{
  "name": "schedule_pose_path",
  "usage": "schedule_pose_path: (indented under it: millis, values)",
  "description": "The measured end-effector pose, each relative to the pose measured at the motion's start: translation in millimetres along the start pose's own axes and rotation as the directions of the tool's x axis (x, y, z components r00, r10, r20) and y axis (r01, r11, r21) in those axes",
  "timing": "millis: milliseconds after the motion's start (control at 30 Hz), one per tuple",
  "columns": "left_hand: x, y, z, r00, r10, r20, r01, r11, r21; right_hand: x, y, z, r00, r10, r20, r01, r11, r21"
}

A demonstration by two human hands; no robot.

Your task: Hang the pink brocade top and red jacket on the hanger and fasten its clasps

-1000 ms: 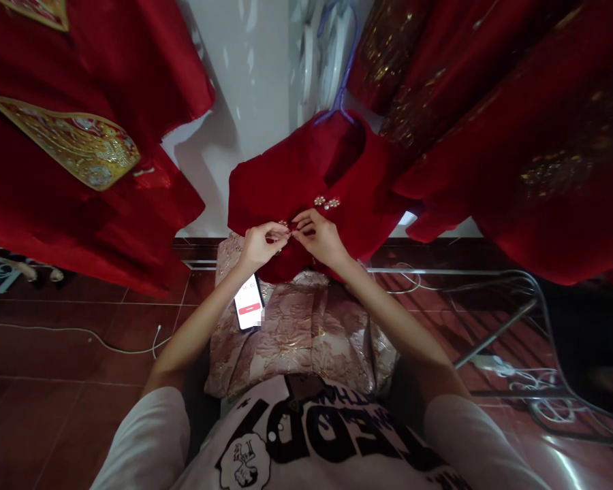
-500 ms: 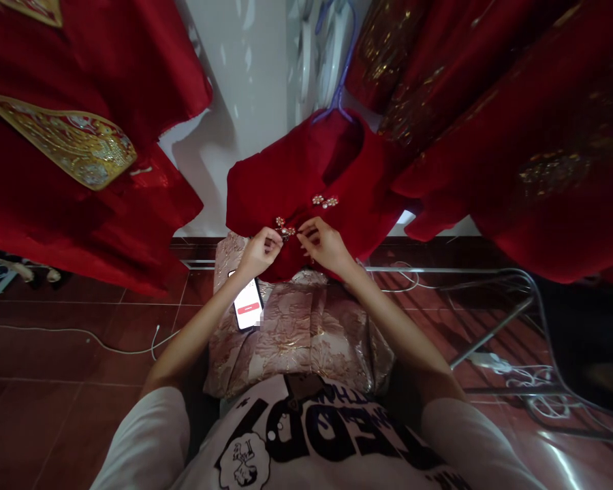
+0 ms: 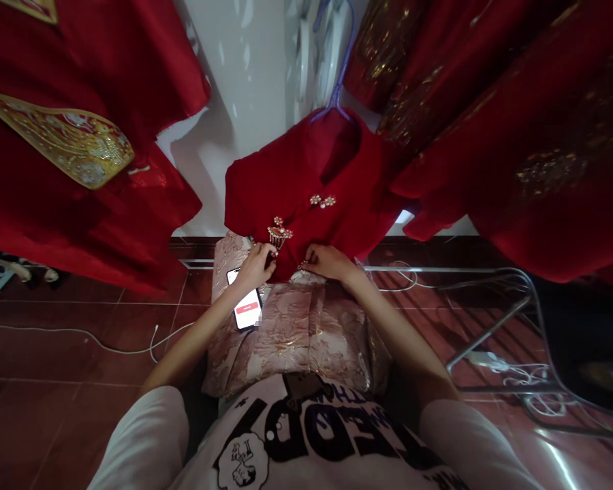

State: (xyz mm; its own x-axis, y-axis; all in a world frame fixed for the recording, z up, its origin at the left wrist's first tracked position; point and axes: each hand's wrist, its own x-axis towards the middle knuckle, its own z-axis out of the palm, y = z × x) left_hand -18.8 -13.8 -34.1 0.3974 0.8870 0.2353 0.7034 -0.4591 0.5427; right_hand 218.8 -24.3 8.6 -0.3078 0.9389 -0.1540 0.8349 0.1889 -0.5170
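Note:
A red garment point(image 3: 280, 170) hangs by a purple hanger point(image 3: 338, 92), its lower part over my lap. A beaded flower ornament with a hanging tassel point(image 3: 278, 231) sits on its left front. A second flower-shaped bead ornament point(image 3: 322, 201) lies higher, near the neckline. My left hand point(image 3: 258, 265) is closed, its fingertips at the tassel's lower end. My right hand point(image 3: 329, 263) is closed by the garment's lower edge, where a small shiny piece shows at its fingertips; what exactly it pinches is hidden.
A lit phone point(image 3: 248, 309) rests on the shiny pink patterned cloth point(image 3: 291, 327) over my lap. Red embroidered garments point(image 3: 168, 75) hang on both sides. A metal-framed black chair point(image 3: 587, 340) stands right, with white cables point(image 3: 536, 381) on the tiled floor.
Both hands have moved down from the tasselled ornament, the left to the tassel's end, the right to the garment's lower edge. The ornament's tassel now shows uncovered.

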Motion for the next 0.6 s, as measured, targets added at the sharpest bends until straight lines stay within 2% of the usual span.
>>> schedule_pose_path:
  millis: [300,467,600]
  values:
    - [4,-4,-5.3,0.999,0.039,-0.002,-0.039,0.996,-0.079,-1,-2,-10,0.998,-0.061,0.015,0.060,0.997,0.048]
    - [6,-6,-18.9,1.000,0.026,0.015,-0.024,0.990,-0.142,-4,1,-17,0.994,-0.093,0.059,0.083,0.984,0.158]
    - [7,-7,-32.3,0.999,0.018,0.047,-0.012,0.992,-0.126,-5,3,-21,0.987,-0.114,0.111,0.091,0.977,0.194]
